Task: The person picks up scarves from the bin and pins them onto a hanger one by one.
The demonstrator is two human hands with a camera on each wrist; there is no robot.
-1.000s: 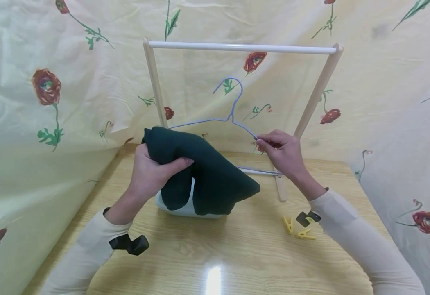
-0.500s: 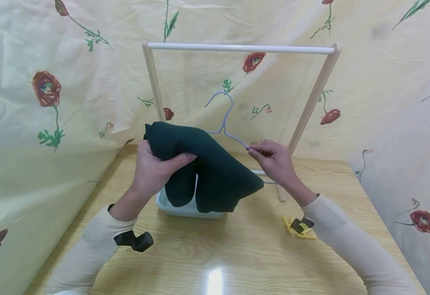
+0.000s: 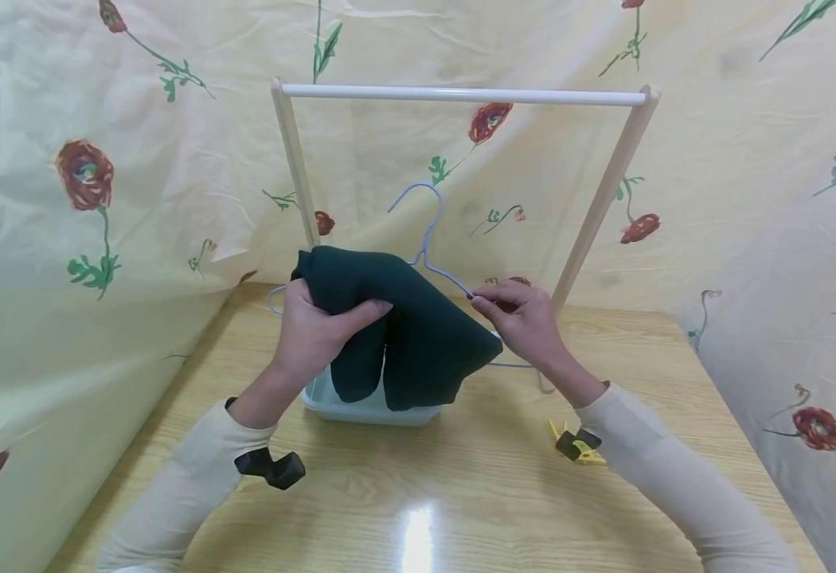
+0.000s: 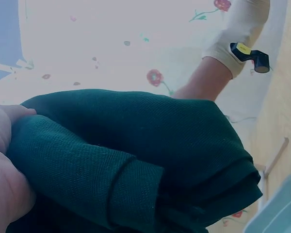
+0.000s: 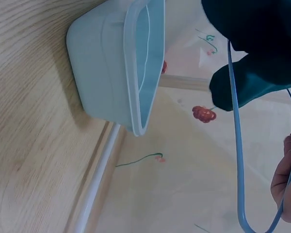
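A dark green garment hangs folded over my left hand, which grips it between thumb and fingers. Two loose parts of it dangle above a pale blue plastic bin. In the left wrist view, stitched hems show on the garment. My right hand pinches the right shoulder of a blue wire hanger, its hook pointing up. Much of the hanger lies behind the garment in the head view, with one end poking out at the left. The right wrist view shows the hanger's bent end near the cloth.
Behind the hands stands a rack with wooden legs and a white rail. Yellow clothespins lie on the wooden table by my right wrist, partly hidden by its camera. Floral fabric encloses the back and sides.
My right hand has moved left and down with the hanger, bringing it farther behind the garment. The hanger's left end now shows past the cloth. My left hand has shifted slightly right.
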